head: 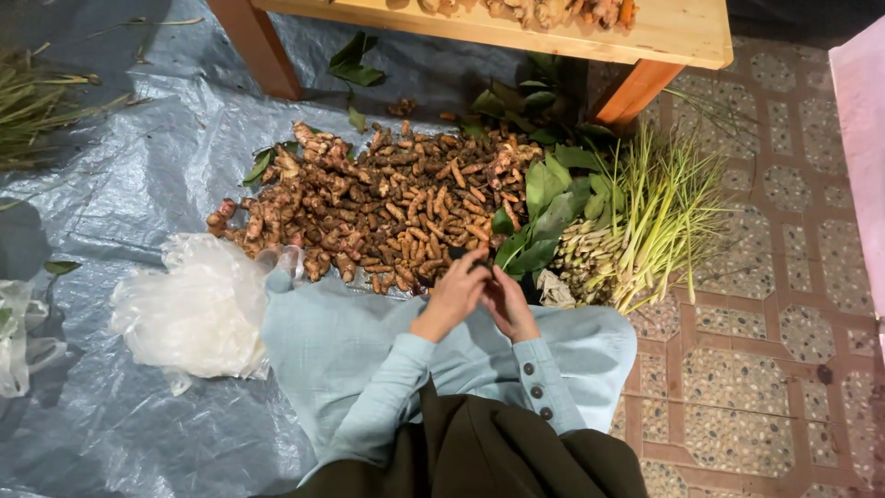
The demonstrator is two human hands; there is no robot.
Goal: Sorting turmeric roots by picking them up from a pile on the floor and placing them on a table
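Observation:
My left hand [454, 293] and my right hand [508, 302] are close together over my lap, at the near edge of a big pile of brown turmeric roots [387, 205]. The fingers of both hands curl around something small and dark between them; it is too small to tell what it is. Both sleeves are pale blue, the right cuff with dark buttons. Green leaves [548, 207] lie just beyond my right hand.
A bundle of lemongrass stalks [636, 226] lies right of the pile on the tiled floor. Crumpled clear plastic bags [198, 309] sit to my left on the grey tarp [138, 166]. A wooden table [645, 32] with more roots stands at the top.

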